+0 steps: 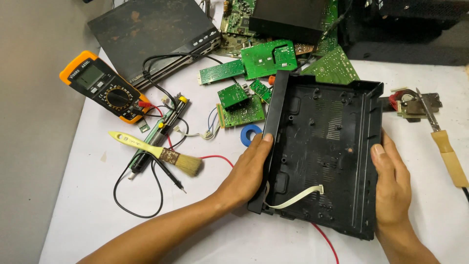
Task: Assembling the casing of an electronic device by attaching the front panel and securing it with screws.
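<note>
Hands grip an empty black plastic casing (325,146) that lies open side up on the white table (73,205), right of centre. The left hand (249,171) clasps the casing's raised left wall, thumb along the edge and fingers hidden below. The right hand (393,183) clasps the right wall the same way, thumb resting on the rim. Inside the casing, near its front, a flat white ribbon cable (298,196) curves up to a small white plug.

Just left of the casing lies a blue tape roll (251,132), and above that several green circuit boards (268,57) are scattered. A yellow-handled brush (156,151) lies to the left, touching a tangle of black and red probe leads (146,195). An orange multimeter (105,85) with a grey screen and black dial sits at far left, beside a flat dark metal cover (151,29). At right a soldering iron (444,146) with a tan handle lies well apart from the casing
</note>
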